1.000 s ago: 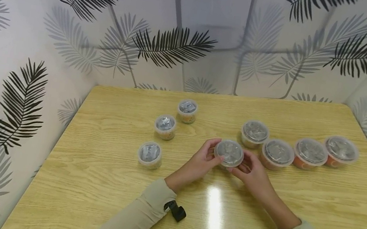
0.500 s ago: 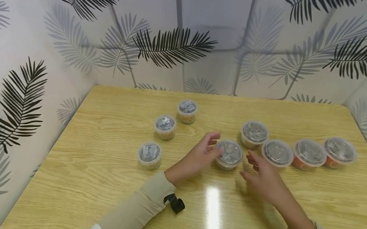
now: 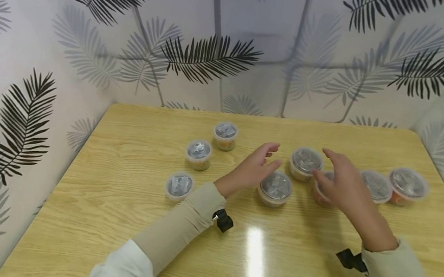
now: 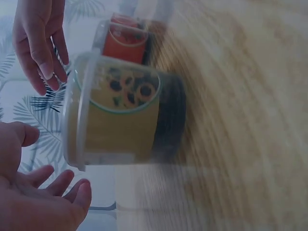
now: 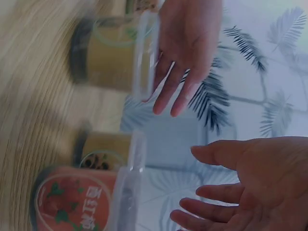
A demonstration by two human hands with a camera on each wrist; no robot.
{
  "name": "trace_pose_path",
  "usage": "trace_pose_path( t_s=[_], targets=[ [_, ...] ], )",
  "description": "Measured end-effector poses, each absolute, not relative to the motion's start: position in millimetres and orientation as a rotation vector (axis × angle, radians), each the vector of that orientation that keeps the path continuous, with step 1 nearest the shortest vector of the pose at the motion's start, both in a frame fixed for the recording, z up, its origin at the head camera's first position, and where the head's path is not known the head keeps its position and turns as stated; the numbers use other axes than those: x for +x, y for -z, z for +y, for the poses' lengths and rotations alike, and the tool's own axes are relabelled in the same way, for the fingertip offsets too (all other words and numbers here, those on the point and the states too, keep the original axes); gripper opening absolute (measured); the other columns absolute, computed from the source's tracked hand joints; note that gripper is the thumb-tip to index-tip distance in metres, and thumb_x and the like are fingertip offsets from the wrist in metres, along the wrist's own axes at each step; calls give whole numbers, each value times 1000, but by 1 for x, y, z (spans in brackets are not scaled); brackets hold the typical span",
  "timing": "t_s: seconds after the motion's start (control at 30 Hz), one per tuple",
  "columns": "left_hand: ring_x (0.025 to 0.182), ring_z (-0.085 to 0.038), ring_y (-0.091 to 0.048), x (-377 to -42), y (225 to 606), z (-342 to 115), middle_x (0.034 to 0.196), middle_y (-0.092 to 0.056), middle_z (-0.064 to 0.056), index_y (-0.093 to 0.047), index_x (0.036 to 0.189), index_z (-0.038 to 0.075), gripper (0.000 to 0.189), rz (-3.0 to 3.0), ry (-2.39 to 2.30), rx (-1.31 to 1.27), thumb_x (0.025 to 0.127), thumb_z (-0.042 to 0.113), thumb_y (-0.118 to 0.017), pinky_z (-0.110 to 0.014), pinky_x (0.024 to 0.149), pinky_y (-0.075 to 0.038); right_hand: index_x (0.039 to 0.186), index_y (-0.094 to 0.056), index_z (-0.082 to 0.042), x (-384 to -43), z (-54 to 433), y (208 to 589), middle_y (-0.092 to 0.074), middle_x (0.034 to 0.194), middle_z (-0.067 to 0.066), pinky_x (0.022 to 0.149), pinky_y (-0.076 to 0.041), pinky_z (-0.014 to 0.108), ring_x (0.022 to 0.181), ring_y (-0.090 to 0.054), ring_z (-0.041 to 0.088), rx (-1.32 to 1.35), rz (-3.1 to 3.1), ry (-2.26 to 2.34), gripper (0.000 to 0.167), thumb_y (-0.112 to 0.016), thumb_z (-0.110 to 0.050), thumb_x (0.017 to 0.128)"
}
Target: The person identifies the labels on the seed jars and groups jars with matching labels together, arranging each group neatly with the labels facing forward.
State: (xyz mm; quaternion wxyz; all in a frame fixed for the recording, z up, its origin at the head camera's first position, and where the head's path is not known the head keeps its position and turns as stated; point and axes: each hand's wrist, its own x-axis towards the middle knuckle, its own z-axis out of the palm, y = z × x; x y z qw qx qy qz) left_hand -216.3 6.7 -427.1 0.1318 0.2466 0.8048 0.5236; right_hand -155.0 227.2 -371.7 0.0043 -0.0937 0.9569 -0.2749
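A round lidded plastic tub (image 3: pixel 275 190) stands upright on the table. My left hand (image 3: pixel 251 168) hovers beside and behind it, fingers loosely spread and holding nothing. In the left wrist view this tub (image 4: pixel 125 113) shows a brownish-yellow label with food pictures, fingertips close to its lid. My right hand (image 3: pixel 344 182) is over the right-hand row, thumb and fingers apart with nothing between them. It partly hides one tub (image 3: pixel 319 196); just left of it is another tub (image 3: pixel 306 163). The right wrist view shows a red-labelled tub (image 5: pixel 74 199) below the right hand (image 5: pixel 255 187).
Farther right stand two more tubs, one (image 3: pixel 376 186) beside another with a reddish side (image 3: pixel 408 185). On the left, three smaller lidded tubs form a slanting line: front (image 3: pixel 179 185), middle (image 3: pixel 198 154), back (image 3: pixel 224 135). A leaf-patterned wall (image 3: pixel 254 86) borders the wooden table (image 3: pixel 111 208).
Both hands have let go of the tub, which now stands on the table. The right hand has moved right and up over the row; the left has lifted slightly away.
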Motion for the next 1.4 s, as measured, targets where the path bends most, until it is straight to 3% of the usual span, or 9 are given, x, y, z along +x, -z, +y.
trace_pose_path(
  t_s=[0.17, 0.4, 0.73, 0.93, 1.2, 1.4],
  targets=[
    [131, -27, -33, -237, 433, 16, 146, -32, -12, -27, 145, 10, 59, 2324, -1344, 739, 98, 42, -42, -34, 104, -32, 142, -23, 9, -174, 232, 384, -32, 136, 36, 93, -31, 64, 121, -32, 51, -230, 2960, 636, 77, -55, -40, 93],
    [132, -23, -34, -252, 440, 23, 148, -30, -5, -24, 147, 10, 66, 2278, -1222, 698, 96, 48, -41, -34, 104, -33, 144, -16, 9, -184, 231, 396, -32, 135, 37, 94, -31, 63, 120, -33, 52, -165, 2919, 486, 91, -52, -54, 89],
    [122, -13, -45, -254, 442, 31, 137, -46, -2, -40, 140, 10, 51, 2225, -1292, 713, 98, 38, -46, -24, 96, -40, 140, -20, 13, -186, 221, 406, -38, 129, 39, 91, -34, 62, 112, -41, 54, -223, 2978, 513, 86, -58, -45, 89],
    [114, -12, -51, -252, 440, 29, 129, -53, -3, -46, 135, 10, 44, 2278, -1366, 710, 98, 34, -47, -21, 88, -45, 143, -18, 11, -185, 217, 406, -34, 133, 39, 93, -32, 62, 117, -36, 53, -222, 2969, 641, 87, -56, -47, 90],
    [109, -9, -52, -240, 429, 20, 125, -55, 1, -47, 135, 13, 48, 2374, -1488, 735, 97, 42, -46, -22, 89, -44, 146, -13, 5, -177, 217, 397, -30, 140, 33, 97, -29, 61, 125, -30, 48, -242, 2998, 939, 92, -57, -51, 87],
    [104, -9, -55, -228, 415, 5, 118, -58, 4, -49, 133, 16, 49, 2348, -1706, 683, 92, 42, -55, -23, 83, -48, 146, -20, 0, -168, 202, 386, -34, 139, 27, 93, -39, 55, 120, -40, 42, -384, 3041, 1225, 82, -63, -39, 88]
  ],
)
